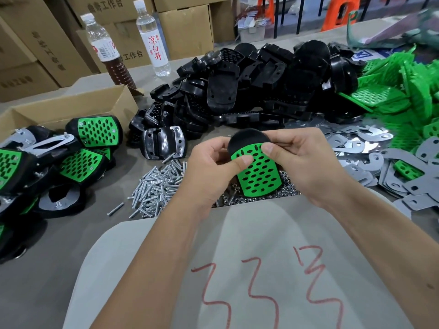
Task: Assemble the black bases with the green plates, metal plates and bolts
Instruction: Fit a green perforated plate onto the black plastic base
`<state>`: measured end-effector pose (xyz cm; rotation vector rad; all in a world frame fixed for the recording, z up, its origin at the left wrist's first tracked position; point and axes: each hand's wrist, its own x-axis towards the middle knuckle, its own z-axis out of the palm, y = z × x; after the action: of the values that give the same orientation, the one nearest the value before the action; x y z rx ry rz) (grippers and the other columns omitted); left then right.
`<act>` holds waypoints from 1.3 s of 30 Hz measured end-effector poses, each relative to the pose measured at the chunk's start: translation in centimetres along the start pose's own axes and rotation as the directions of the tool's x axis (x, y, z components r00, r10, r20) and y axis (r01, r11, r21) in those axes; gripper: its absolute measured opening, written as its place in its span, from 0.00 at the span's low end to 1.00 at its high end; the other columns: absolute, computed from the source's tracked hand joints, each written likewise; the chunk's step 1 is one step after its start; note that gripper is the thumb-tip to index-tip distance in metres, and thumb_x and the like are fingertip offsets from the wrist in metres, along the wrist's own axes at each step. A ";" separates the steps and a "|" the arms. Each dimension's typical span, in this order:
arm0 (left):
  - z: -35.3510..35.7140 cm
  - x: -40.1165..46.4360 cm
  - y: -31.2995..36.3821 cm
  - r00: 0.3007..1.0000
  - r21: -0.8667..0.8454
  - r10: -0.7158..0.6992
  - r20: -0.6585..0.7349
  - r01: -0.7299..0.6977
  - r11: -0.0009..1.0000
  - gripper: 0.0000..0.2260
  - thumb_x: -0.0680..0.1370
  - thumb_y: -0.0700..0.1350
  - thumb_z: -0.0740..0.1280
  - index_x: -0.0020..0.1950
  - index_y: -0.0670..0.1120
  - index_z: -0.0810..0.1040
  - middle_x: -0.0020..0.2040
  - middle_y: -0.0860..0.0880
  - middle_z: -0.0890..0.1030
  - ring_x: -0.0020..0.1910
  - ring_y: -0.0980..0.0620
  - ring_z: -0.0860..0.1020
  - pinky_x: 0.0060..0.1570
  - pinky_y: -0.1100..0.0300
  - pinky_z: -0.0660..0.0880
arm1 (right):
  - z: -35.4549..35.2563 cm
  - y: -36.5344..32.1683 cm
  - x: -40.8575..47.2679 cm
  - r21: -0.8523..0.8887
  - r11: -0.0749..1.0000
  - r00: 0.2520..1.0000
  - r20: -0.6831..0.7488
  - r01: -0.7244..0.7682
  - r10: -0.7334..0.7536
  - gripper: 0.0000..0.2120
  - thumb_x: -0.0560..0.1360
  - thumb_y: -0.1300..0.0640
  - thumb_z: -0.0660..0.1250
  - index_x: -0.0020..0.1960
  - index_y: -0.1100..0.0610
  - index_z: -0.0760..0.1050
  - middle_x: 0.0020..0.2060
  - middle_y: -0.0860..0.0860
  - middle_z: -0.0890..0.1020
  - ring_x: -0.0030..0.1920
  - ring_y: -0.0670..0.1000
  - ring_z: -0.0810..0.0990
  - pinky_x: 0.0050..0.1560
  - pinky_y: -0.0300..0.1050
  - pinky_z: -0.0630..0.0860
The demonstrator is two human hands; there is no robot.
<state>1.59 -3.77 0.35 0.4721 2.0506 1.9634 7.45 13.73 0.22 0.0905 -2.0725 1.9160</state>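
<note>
A black base (247,138) with a perforated green plate (260,175) laid on its face is held above the table, in the middle of the view. My left hand (211,169) grips its left edge, thumb pressed on the green plate. My right hand (301,162) grips the right side, thumb on the plate's upper right corner. A heap of silver bolts (156,186) lies just left of my hands, and small nuts (282,191) lie under the held piece. Loose black bases (249,86) are piled behind, green plates (403,91) at the far right, metal plates (370,160) on the right.
Finished green-and-black assemblies (59,157) are stacked at the left by an open cardboard box (71,108). Two bottles (152,36) stand at the back left in front of cartons. A black base with a metal plate (164,143) lies beside the bolts. White cloth (237,269) with red marks covers the front.
</note>
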 end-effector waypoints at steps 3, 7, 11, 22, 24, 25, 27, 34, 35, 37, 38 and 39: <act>-0.5 -0.1 0.4 0.998 -0.013 -0.041 0.036 0.042 0.999 0.13 0.74 0.33 0.76 0.57 0.39 0.82 0.49 0.43 0.88 0.49 0.44 0.87 0.44 0.51 0.85 | 0.0 0.1 0.0 -0.007 1.000 1.000 0.026 0.009 -0.008 0.20 0.82 0.68 0.65 0.53 0.44 0.86 0.50 0.48 0.89 0.54 0.52 0.88 0.58 0.54 0.84; -0.8 -0.1 0.6 0.996 -0.091 -0.092 0.016 0.093 0.991 0.14 0.74 0.31 0.74 0.59 0.35 0.81 0.47 0.42 0.88 0.45 0.44 0.88 0.38 0.55 0.84 | 0.3 0.6 0.0 0.015 0.999 0.996 0.077 -0.045 0.044 0.17 0.84 0.65 0.65 0.58 0.45 0.84 0.53 0.47 0.88 0.56 0.50 0.87 0.59 0.52 0.83; -0.6 -0.1 0.4 0.989 -0.110 -0.145 -0.017 0.142 0.984 0.14 0.75 0.32 0.74 0.60 0.37 0.81 0.49 0.40 0.88 0.46 0.42 0.88 0.38 0.53 0.83 | -0.1 0.9 0.2 0.098 0.982 0.980 0.130 -0.162 0.148 0.14 0.82 0.67 0.66 0.62 0.53 0.82 0.53 0.52 0.89 0.56 0.53 0.87 0.56 0.48 0.83; -0.9 -0.1 0.6 0.991 -0.113 -0.128 0.041 0.132 0.985 0.15 0.77 0.35 0.73 0.64 0.38 0.80 0.55 0.39 0.87 0.54 0.41 0.86 0.51 0.46 0.85 | 0.5 0.6 0.0 0.143 0.972 0.983 0.023 -0.185 0.184 0.16 0.82 0.68 0.66 0.60 0.49 0.83 0.52 0.52 0.89 0.57 0.54 0.87 0.61 0.55 0.82; -0.5 -0.2 0.5 0.994 -0.168 -0.108 -0.022 0.103 0.980 0.15 0.76 0.33 0.73 0.63 0.36 0.79 0.55 0.38 0.86 0.54 0.40 0.86 0.51 0.44 0.85 | 0.6 0.6 0.0 0.088 0.974 0.978 0.034 -0.208 0.206 0.12 0.83 0.64 0.67 0.59 0.50 0.83 0.52 0.51 0.88 0.57 0.53 0.86 0.60 0.53 0.81; -0.2 -0.3 0.5 0.993 -0.204 -0.108 -0.051 0.095 0.974 0.15 0.76 0.33 0.73 0.63 0.35 0.79 0.55 0.36 0.85 0.54 0.39 0.85 0.50 0.44 0.85 | 0.6 0.6 0.0 0.052 0.974 0.975 0.035 -0.219 0.217 0.09 0.83 0.61 0.68 0.57 0.51 0.83 0.51 0.51 0.89 0.56 0.51 0.86 0.57 0.51 0.81; 0.4 -0.4 0.5 0.991 -0.275 -0.118 -0.066 0.096 0.957 0.15 0.76 0.32 0.72 0.63 0.34 0.79 0.57 0.33 0.84 0.54 0.38 0.84 0.51 0.43 0.84 | 0.7 0.4 0.0 0.035 0.973 0.973 0.029 -0.230 0.229 0.06 0.83 0.57 0.68 0.53 0.54 0.84 0.48 0.53 0.89 0.51 0.51 0.87 0.52 0.51 0.83; -0.2 -0.2 0.9 0.996 -0.053 -0.083 -0.031 0.082 0.995 0.09 0.80 0.51 0.72 0.48 0.45 0.84 0.43 0.48 0.83 0.43 0.49 0.83 0.38 0.56 0.82 | 0.6 0.0 -0.3 -0.052 0.985 0.983 0.072 -0.165 0.169 0.06 0.82 0.58 0.70 0.48 0.55 0.85 0.44 0.61 0.85 0.42 0.52 0.80 0.49 0.56 0.77; -0.4 -0.2 1.0 0.996 -0.030 -0.076 -0.040 0.075 0.997 0.10 0.79 0.51 0.72 0.45 0.46 0.84 0.41 0.48 0.83 0.42 0.49 0.82 0.35 0.58 0.79 | 0.6 0.0 -0.3 -0.046 0.983 0.979 0.096 -0.177 0.180 0.06 0.82 0.57 0.70 0.49 0.55 0.85 0.45 0.60 0.85 0.43 0.52 0.81 0.49 0.55 0.78; -0.8 -0.2 1.1 0.996 -0.019 -0.079 -0.034 0.078 0.997 0.12 0.79 0.51 0.73 0.43 0.43 0.85 0.41 0.46 0.84 0.41 0.48 0.83 0.36 0.57 0.79 | 0.6 0.1 -0.3 -0.039 0.982 0.974 0.132 -0.183 0.187 0.06 0.82 0.57 0.69 0.50 0.54 0.86 0.46 0.58 0.86 0.44 0.51 0.82 0.50 0.52 0.78; -1.0 -0.2 1.2 0.997 -0.010 -0.081 -0.018 0.081 0.997 0.13 0.79 0.51 0.72 0.45 0.41 0.85 0.41 0.44 0.85 0.42 0.47 0.84 0.38 0.55 0.81 | 0.5 0.1 -0.3 -0.029 0.983 0.972 0.148 -0.181 0.183 0.06 0.82 0.57 0.69 0.51 0.54 0.86 0.46 0.57 0.87 0.44 0.51 0.83 0.50 0.51 0.79; -1.1 -0.2 1.2 0.996 0.004 -0.084 0.001 0.084 0.996 0.14 0.79 0.51 0.72 0.47 0.39 0.86 0.42 0.43 0.86 0.42 0.46 0.85 0.40 0.53 0.82 | 0.4 0.1 -0.4 -0.018 0.984 0.970 0.164 -0.178 0.178 0.06 0.82 0.57 0.69 0.51 0.54 0.86 0.47 0.57 0.87 0.44 0.51 0.84 0.50 0.50 0.79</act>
<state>1.42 -4.85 1.62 0.3815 2.0402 1.9106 7.72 13.27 0.02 0.0662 -2.2594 2.0733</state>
